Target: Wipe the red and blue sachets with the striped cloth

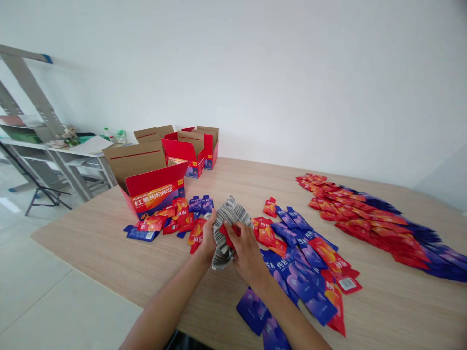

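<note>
Left hand: I read my left hand (pixel 207 239) as closed around the left edge of a fanned bundle of pouches (pixel 230 216), striped silver backs facing outward.
Right hand: my right hand (pixel 248 253) grips the same bundle from the right, its thumb on a red pouch (pixel 230 235) at the front.
Bundle position: I see it held just above the wooden table (pixel 91 238), between two loose scatters.
Left scatter: red and blue pouches (pixel 171 221) lie against an open red carton (pixel 155 192).
Right scatter: blue and red pouches (pixel 302 257) lie flat, beside and under my right forearm.
Far right: a long overlapped row of pouches (pixel 365 218), well apart.
Rear: more open cartons (pixel 193 148), side by side.
</note>
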`<state>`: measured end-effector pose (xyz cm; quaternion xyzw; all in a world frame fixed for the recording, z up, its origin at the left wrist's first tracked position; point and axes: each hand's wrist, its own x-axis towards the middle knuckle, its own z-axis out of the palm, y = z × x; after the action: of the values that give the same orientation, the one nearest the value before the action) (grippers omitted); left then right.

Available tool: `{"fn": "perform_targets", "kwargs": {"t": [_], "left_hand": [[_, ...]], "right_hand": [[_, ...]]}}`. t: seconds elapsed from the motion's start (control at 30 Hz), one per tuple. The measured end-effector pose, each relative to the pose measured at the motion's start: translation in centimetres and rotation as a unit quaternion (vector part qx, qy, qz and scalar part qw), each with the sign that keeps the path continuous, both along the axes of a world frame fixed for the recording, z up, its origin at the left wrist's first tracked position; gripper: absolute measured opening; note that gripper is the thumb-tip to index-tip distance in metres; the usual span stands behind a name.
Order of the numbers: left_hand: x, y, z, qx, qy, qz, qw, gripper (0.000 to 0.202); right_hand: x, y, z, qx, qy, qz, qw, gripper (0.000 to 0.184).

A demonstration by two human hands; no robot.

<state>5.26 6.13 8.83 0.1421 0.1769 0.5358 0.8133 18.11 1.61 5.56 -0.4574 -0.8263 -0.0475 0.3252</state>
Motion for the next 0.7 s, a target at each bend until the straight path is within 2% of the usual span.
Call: {"fn": "perform_targets", "kwargs": {"t": [0.1,0.23,0.4,0.57,0.7], "left_hand": [[0.3,-0.3,0.5,-0.025,-0.01,0.004,1.0,0.05],[0.3,-0.6,0.7,0.002,-0.022,-0.029,0.999,0.049],[0.1,-0.8,0.6,0.01,-0.041,-0.069,0.997,0.053],[-0.5,-0.6,1.3,-0.009,-0.049,-0.056,0.997,0.057],[-0.9,-0.2,1.4,0.002,-0.04,-0.031,0.999,0.055]], "right_hand": [[0.1,0.0,-0.1,0.035,0.007,-0.033,0.999,0.079],[0.4,0.0,-0.1,0.069,0.027,-0.054,0.996,0.078],[0.3,-0.3,-0.1,0.082,-0.028,-0.067,0.994,0.072],[0.1,-0.2,0.1,0.091,-0.082,-0.066,0.99,0.066],[0.3,0.1,0.1,0.084,-0.091,-0.061,0.99,0.071]]}}
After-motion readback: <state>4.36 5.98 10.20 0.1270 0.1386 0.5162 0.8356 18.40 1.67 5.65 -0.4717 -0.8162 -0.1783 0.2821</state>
